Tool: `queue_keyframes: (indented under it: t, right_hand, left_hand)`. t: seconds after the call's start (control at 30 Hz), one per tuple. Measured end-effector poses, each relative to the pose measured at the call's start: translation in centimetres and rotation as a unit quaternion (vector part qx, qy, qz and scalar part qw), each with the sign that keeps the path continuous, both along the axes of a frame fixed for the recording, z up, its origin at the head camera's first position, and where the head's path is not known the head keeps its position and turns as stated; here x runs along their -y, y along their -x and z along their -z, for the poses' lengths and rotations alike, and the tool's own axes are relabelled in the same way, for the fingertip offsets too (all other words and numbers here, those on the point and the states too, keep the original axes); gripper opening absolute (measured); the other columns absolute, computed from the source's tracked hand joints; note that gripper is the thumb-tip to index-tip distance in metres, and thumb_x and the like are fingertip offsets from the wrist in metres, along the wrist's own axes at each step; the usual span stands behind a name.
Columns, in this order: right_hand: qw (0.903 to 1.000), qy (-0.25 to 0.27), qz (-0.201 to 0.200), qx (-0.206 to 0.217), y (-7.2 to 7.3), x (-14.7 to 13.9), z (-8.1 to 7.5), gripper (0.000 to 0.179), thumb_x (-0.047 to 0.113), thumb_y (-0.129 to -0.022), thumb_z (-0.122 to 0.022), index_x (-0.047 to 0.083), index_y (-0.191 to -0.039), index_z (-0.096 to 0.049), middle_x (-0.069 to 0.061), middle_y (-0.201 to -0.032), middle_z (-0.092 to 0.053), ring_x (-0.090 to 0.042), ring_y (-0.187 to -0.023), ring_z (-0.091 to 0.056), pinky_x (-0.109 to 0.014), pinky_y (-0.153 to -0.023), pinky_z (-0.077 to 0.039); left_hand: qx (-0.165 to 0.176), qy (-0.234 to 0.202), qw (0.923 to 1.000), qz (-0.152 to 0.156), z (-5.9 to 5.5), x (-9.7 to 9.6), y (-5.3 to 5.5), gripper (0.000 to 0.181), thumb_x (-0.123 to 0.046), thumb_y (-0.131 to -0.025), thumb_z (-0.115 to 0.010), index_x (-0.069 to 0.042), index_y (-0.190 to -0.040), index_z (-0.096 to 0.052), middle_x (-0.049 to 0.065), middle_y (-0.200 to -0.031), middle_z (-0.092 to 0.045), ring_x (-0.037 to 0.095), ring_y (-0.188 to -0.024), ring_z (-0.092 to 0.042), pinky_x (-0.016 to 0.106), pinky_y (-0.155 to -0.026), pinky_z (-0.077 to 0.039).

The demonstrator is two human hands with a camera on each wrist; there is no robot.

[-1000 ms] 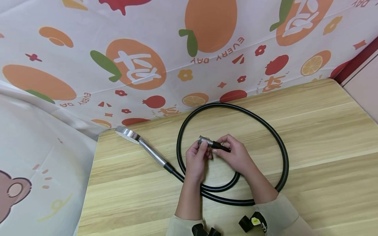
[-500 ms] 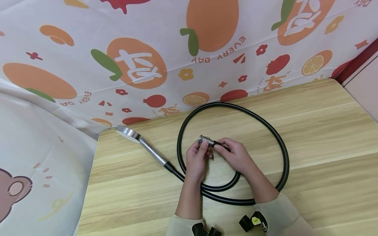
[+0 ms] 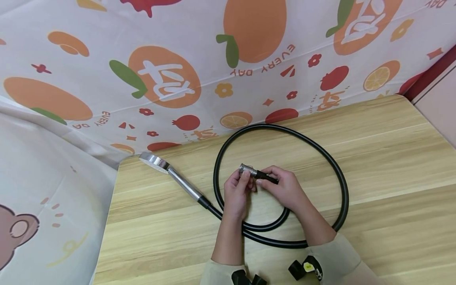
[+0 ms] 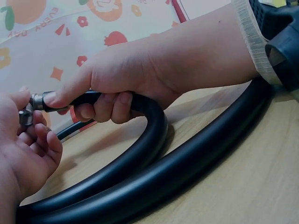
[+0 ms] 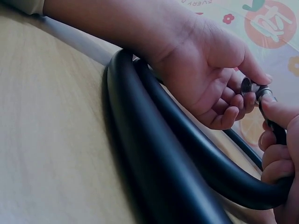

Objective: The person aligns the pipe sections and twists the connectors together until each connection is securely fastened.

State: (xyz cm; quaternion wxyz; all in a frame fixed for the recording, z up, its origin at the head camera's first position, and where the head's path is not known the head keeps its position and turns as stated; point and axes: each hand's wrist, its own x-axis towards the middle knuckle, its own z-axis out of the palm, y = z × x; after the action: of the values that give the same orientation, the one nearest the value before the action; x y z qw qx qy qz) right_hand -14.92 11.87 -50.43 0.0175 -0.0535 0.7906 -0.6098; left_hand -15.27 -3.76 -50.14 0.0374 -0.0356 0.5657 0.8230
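In the head view, my left hand (image 3: pixel 236 196) pinches a small metal hose fitting (image 3: pixel 247 169) between thumb and fingers. The right wrist view shows this fitting's threaded open end (image 5: pixel 246 87) and a joint to the hose end. My right hand (image 3: pixel 283 186) grips the black shower hose (image 3: pixel 337 170) just behind the fitting, its thumb close to the joint in the left wrist view. From there the hose loops round on the table. A chrome shower head (image 3: pixel 154 161) with a silver handle (image 3: pixel 183 183) lies at the hose's other end, to the left.
The wooden table (image 3: pixel 384 166) runs under everything. A fruit-print cloth (image 3: pixel 203 79) hangs along its back edge, and a white cloth (image 3: pixel 64 190) drapes at the left. Hose loops lie under and beside both forearms.
My right thumb moved up over the hose end beside the fitting, then came back down to about where it was. The left hand, fitting and shower head hold their places.
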Motion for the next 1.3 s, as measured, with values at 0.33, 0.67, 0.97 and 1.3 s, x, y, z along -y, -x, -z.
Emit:
queue_keyframes:
  t: [0.33,0.67,0.97,1.3]
  right_hand:
    - [0.9983,-0.036,-0.021,-0.040,-0.02,-0.19,0.16,0.025,0.033,-0.098,-0.061,0.013,-0.106,-0.073,-0.002,-0.095,-0.072,-0.015,-0.081,-0.062,-0.027,-0.071,-0.051]
    - [0.9991,0.029,-0.019,0.024,-0.03,-0.02,0.15,0.036,0.026,-0.086,-0.078,0.015,-0.113,-0.057,-0.004,-0.085,-0.074,-0.017,-0.069,-0.063,-0.027,-0.061,-0.049]
    - [0.9992,0.039,0.006,-0.008,-0.26,0.14,-0.34,0.023,0.027,-0.085,-0.078,0.017,-0.104,-0.069,0.000,-0.089,-0.075,-0.015,-0.075,-0.065,-0.026,-0.063,-0.051]
    - [0.9991,-0.002,0.005,-0.043,-0.22,0.15,-0.11,0.025,0.030,-0.088,-0.075,0.016,-0.108,-0.072,-0.002,-0.099,-0.074,-0.014,-0.084,-0.067,-0.025,-0.071,-0.054]
  left_hand:
    - [0.000,-0.008,1.0000,-0.001,-0.02,-0.05,0.03,0.018,-0.019,-0.097,-0.062,-0.003,-0.103,-0.066,-0.001,-0.073,-0.055,0.010,-0.067,-0.050,0.022,-0.059,-0.048]
    - [0.004,-0.023,0.9997,-0.003,-0.10,-0.02,-0.01,0.012,-0.014,-0.097,-0.061,-0.004,-0.101,-0.065,-0.001,-0.075,-0.059,0.010,-0.067,-0.051,0.022,-0.060,-0.046]
    - [0.006,-0.038,0.9992,-0.014,-0.15,-0.06,0.09,0.010,-0.014,-0.098,-0.059,-0.008,-0.091,-0.063,0.000,-0.073,-0.060,0.010,-0.064,-0.053,0.022,-0.059,-0.045]
    - [0.007,-0.047,0.9989,-0.002,-0.15,0.08,0.01,0.010,-0.016,-0.098,-0.059,-0.009,-0.096,-0.065,-0.002,-0.076,-0.062,0.009,-0.065,-0.053,0.022,-0.060,-0.044]
